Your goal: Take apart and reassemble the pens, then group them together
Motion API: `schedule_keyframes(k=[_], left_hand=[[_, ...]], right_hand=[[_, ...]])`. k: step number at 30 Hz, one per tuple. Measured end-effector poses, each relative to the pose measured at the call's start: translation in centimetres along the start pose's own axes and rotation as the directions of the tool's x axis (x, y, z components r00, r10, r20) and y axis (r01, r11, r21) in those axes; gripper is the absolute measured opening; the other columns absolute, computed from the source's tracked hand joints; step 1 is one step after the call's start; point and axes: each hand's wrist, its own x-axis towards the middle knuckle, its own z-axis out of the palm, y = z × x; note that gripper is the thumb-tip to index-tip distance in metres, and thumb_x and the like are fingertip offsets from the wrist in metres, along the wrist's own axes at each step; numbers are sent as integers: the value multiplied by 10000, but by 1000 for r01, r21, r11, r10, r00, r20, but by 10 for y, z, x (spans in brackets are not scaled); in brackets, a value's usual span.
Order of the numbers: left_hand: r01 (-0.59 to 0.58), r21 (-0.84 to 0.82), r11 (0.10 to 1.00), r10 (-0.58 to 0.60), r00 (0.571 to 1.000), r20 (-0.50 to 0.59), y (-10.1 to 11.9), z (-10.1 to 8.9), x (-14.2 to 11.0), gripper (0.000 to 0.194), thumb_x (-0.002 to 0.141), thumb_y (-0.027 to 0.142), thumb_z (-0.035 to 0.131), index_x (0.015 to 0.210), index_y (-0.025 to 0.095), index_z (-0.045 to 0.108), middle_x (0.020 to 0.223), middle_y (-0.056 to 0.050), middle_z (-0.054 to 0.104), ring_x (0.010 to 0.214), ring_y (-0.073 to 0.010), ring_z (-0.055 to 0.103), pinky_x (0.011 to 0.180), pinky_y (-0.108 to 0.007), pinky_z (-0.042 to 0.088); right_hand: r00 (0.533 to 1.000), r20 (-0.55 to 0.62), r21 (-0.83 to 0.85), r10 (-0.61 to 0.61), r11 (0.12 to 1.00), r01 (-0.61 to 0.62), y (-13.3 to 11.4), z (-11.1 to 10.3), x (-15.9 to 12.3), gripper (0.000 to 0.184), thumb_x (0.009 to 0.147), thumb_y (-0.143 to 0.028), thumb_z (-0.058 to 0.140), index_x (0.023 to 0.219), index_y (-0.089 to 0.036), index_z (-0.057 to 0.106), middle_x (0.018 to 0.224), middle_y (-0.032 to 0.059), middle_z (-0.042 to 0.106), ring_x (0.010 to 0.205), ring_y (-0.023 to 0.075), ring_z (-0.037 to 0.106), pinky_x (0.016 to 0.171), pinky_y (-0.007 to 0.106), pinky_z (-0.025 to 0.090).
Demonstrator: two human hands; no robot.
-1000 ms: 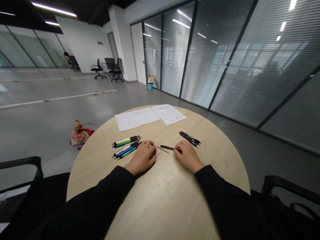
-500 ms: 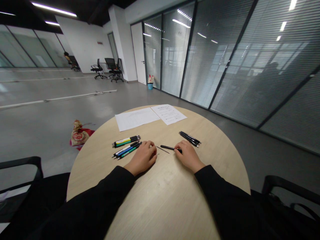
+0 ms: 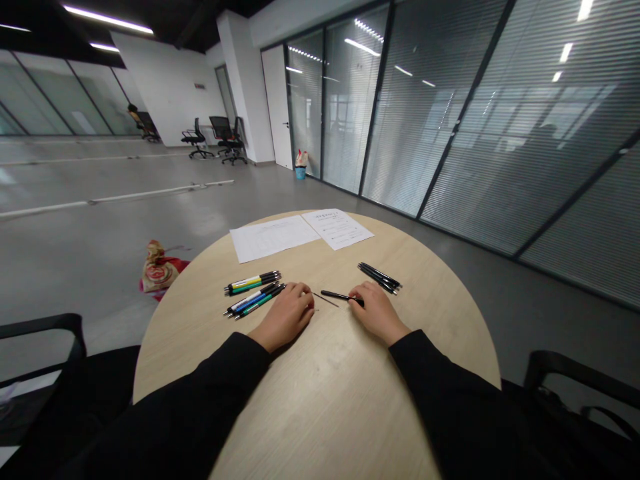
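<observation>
Papers [image 3: 275, 240] behind pens [image 3: 253, 281] (on table [image 3: 345, 393]).

Black-sleeved arms [image 3: 215, 383] angle in from near left and near right, wrists [image 3: 263, 335] bare, as the left hand [image 3: 286, 315] and right hand [image 3: 376, 311] face each other, apart, backs upward, fingers [image 3: 306, 298] curled inward.

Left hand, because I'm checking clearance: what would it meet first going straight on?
Probably the thin dark rod just beyond the left hand, then perhaps the black pen; exact depth is unclear.
</observation>
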Motion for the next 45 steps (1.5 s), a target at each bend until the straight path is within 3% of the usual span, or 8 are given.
schedule_keyframes(k=[19,28,39,45], left_hand=[[-8,20,1000,7,1000,26,2,-1,1,159,955,235,477,896,196,619,1091,-115,589,988,-260,498,887,-437,466],[-3,36,999,2,1000,15,2,0,1,146,956,216,471,899,194,604,1098,-115,575,995,-259,503,887,-424,461],[20,-5,1000,-20,999,-27,0,3,0,124,958,213,472,957,182,593,1055,-106,578,982,-250,510,881,-408,461],[56,-9,998,-56,996,-64,-2,4,2,214,978,200,434,1076,178,623,1083,-112,610,1014,-253,534,916,-424,457]], right_hand=[[999,35,-1,24,1000,-24,0,0,0,91,892,-165,627,954,-182,690,930,66,643,936,211,585,882,321,442],[998,52,-30,-35,999,36,-11,-6,-2,161,895,-189,646,1051,-178,684,1002,89,635,1023,234,554,931,344,437],[988,141,-114,58,993,-42,-9,-6,-1,115,914,-159,607,986,-181,694,1000,88,655,1008,229,586,901,319,427],[988,121,-110,97,990,-84,-9,-6,-1,98,907,-149,597,946,-180,681,987,76,656,988,212,586,886,298,418]])
